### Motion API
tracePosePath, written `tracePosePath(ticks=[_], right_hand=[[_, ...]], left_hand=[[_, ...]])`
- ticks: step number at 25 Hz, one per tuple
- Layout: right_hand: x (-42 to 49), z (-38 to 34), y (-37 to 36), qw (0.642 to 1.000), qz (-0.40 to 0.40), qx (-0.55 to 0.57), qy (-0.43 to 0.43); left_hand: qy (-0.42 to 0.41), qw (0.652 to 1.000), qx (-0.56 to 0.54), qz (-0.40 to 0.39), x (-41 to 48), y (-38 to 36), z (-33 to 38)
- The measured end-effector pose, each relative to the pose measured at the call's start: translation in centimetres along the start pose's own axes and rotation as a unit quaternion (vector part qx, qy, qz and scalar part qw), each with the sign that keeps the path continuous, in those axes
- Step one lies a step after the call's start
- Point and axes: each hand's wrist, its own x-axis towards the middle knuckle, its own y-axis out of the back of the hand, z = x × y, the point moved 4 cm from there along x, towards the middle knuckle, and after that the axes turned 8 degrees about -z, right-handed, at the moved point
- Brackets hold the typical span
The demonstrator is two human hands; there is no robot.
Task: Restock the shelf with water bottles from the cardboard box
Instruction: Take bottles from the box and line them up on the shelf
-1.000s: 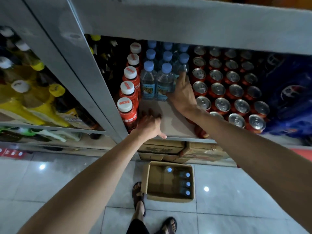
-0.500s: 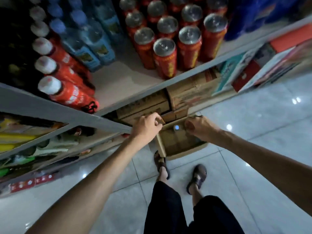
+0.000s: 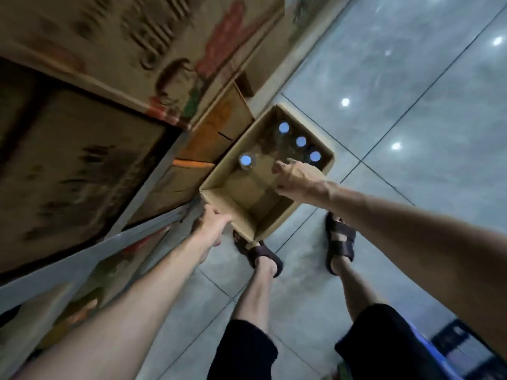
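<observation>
The open cardboard box sits on the tiled floor against the foot of the shelf. Several water bottles stand upright in its far half, seen as blue caps: one alone on the left and a row of three on the right. My right hand reaches over the box's right rim, fingers apart and empty, just short of the row of three. My left hand grips the box's near-left corner.
Stacked printed cartons fill the space under the shelf, left of the box. My sandalled feet stand right behind the box. A dark blue object lies at the bottom right. Grey floor tiles extend to the right.
I have bent down from the shelf to the box. Both hands left the shelved bottles; the left now grips the box's corner and the right reaches inside. The view is blurred with motion.
</observation>
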Motion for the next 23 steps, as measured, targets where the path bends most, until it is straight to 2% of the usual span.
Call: tracePosePath(ticks=[4,8,11,15,18,20,23], right_hand=[[10.7,1.9,-5.9,0.992,0.066,-0.111,-0.004],[18.4,0.9,-10.3,0.987,0.112,-0.114,0.026],[22.6,-0.1,-12.2,0.987,0.119,-0.096,0.059],[24.2,-0.2,-12.3,0.983,0.167,-0.015,0.08],[22.3,1.0,-12.8,0.974,0.188,0.115,0.056],[19.8,1.6,-12.4,0.956,0.198,0.209,0.05],[14.5,1.6,-10.6,0.92,0.205,0.331,0.043]], left_hand=[[0.02,1.0,-0.002,0.009,13.0,-3.0,-2.2],[0.02,0.997,-0.013,0.08,20.5,-3.8,-3.8],[0.033,0.992,0.006,0.119,23.5,-4.1,-4.9],[0.031,0.99,0.051,0.129,24.0,-3.9,-5.7],[-0.001,0.984,0.094,0.154,22.3,-2.3,-5.9],[-0.062,0.976,0.139,0.157,20.0,-1.4,-5.1],[-0.186,0.951,0.22,0.112,15.2,-1.4,-2.5]])
